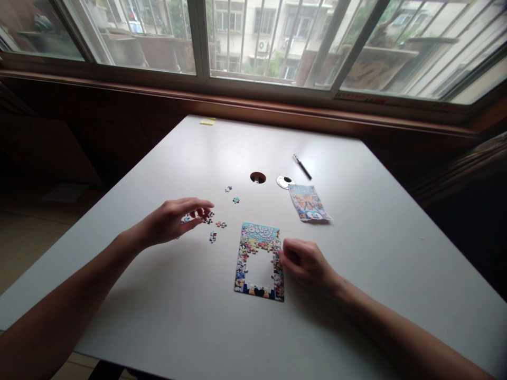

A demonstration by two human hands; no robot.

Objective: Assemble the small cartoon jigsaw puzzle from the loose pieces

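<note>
A jigsaw puzzle (pixel 241 264) lies flat on the white table, its border joined around a bare middle. My right hand (pixel 307 262) rests closed at the puzzle's right edge, fingers curled under; whether anything is inside them is hidden. My left hand (pixel 178 218) hovers over a small group of loose puzzle pieces (pixel 208 217), thumb and fingers apart. Part of that group is hidden behind the hand. Several more loose pieces lie close by, among them one puzzle piece (pixel 213 237) below the group and a light-blue puzzle piece (pixel 236 200) farther back.
A printed picture sheet (pixel 307 203) lies right of centre, beside a round silver cover (pixel 285 182). A cable hole (pixel 258 178) opens in the white table (pixel 190 316). Behind are a dark pen (pixel 302 166) and a yellow note (pixel 207 121), with a window beyond.
</note>
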